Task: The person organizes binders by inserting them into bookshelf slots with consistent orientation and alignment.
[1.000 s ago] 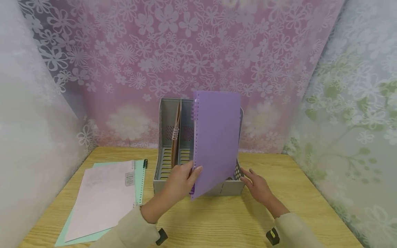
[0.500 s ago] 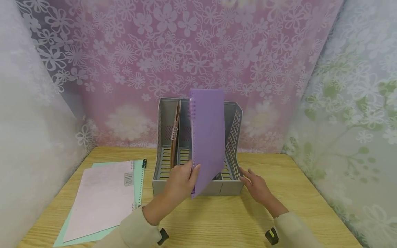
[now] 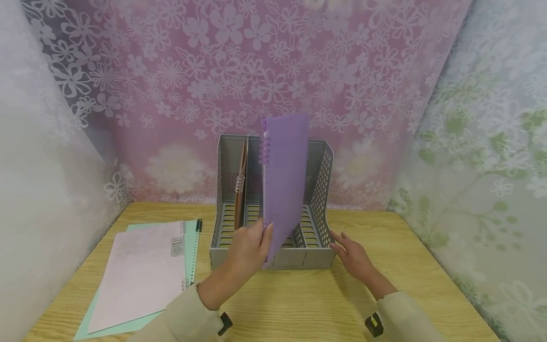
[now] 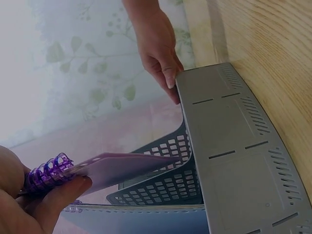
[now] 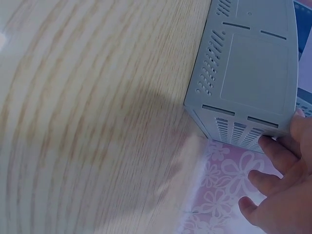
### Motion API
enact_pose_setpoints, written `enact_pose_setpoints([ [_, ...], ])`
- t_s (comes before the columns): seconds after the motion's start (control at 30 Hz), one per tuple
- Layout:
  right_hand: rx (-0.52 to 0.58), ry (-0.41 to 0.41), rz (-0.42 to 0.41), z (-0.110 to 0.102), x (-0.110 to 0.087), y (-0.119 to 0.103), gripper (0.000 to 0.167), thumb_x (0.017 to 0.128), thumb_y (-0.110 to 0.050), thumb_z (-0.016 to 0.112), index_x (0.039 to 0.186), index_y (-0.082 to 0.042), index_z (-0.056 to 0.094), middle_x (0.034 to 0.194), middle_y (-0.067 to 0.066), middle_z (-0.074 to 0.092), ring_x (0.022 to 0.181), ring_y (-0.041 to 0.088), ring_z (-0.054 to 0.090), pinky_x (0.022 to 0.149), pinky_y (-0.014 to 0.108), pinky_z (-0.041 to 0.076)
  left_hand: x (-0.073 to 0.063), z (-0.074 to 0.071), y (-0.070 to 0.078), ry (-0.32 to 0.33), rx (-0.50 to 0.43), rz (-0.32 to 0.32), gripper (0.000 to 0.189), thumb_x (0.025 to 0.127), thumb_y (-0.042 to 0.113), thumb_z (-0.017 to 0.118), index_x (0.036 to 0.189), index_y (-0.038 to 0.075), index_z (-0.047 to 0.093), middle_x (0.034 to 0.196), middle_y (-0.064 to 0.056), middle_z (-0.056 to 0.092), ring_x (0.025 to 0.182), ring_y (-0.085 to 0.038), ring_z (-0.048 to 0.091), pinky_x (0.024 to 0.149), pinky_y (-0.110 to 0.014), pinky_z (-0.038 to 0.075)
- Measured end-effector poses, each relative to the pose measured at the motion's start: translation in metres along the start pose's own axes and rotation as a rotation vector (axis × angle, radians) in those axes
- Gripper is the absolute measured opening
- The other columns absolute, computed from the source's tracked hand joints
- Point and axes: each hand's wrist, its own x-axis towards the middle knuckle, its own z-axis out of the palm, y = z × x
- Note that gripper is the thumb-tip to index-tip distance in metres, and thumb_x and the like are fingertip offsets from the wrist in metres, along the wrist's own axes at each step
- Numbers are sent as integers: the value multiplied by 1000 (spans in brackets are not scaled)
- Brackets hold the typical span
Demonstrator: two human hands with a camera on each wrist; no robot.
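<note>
My left hand grips a purple spiral notebook near the bottom of its bound edge. The notebook stands upright in front of and above a grey file rack with upright compartments. In the left wrist view its purple coil lies between thumb and fingers, and its far lower corner reaches over the rack's perforated divider. My right hand holds the rack's front right corner, thumb at the rim and index finger on the outer side wall; the other fingers are spread off it in the right wrist view.
A brown spiral notebook stands in the rack's left compartment. On the left of the wooden table lies a pale pink notebook on top of a mint green one. Flowered curtains hang behind and beside the table.
The purple notebook has turned more edge-on, its free edge swinging left, and now tilts slightly upward at the top. More of the right compartments shows. The right hand stays at the rack's corner.
</note>
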Motion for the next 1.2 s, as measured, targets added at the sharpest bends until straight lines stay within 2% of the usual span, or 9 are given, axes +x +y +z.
enact_pose_setpoints([
  [0.23,1,-3,-7,-1,2,0,43,101,-13,51,139,7,46,132,30,52,130,52,37,100,68,33,-2,3,-3,17,58,-12,32,96,3,57,67,8,43,48,5,33,41,0,25,38,-15,23],
  [0.53,-7,-8,-7,0,3,2,43,101,-14,51,139,7,46,133,31,51,129,52,38,100,69,32,3,11,-6,55,89,2,34,94,2,58,66,9,41,49,6,30,42,-1,23,38,-16,21],
  [0.77,-2,-8,0,-1,2,2,43,102,-14,51,140,6,46,136,31,49,130,52,37,100,69,32,7,18,-8,67,136,-1,33,94,3,59,66,7,42,50,6,30,43,-5,27,38,-18,24],
  [1.0,-5,-6,-2,0,1,4,44,102,-13,51,140,6,45,136,31,48,128,52,39,99,68,34,9,23,-9,68,133,-13,33,94,4,58,66,6,42,50,6,31,41,-7,30,37,-18,25],
  [1.2,-16,6,-15,0,1,4,43,101,-13,51,139,6,46,135,28,51,130,50,38,100,69,32,11,29,-9,80,137,-5,30,94,4,59,68,5,44,48,2,37,39,-11,37,36,-21,30],
])
